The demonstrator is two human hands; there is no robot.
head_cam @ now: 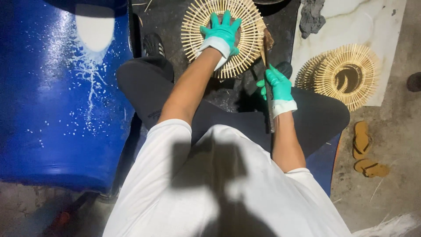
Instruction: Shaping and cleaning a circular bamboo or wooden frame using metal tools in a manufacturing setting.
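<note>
My left hand, in a teal glove, lies flat with fingers spread on the middle of a round wheel of bamboo sticks that rests on a dark surface ahead of my knees. My right hand, also gloved in teal, is closed around the long dark handle of a brush. The brush's worn head touches the right rim of the wheel. I sit with both legs in dark trousers.
A large blue barrel splashed with white lies at my left. Finished bamboo wheels are stacked on a white marble slab at the right. A grey rag lies at the slab's top. Brown sandals sit on concrete.
</note>
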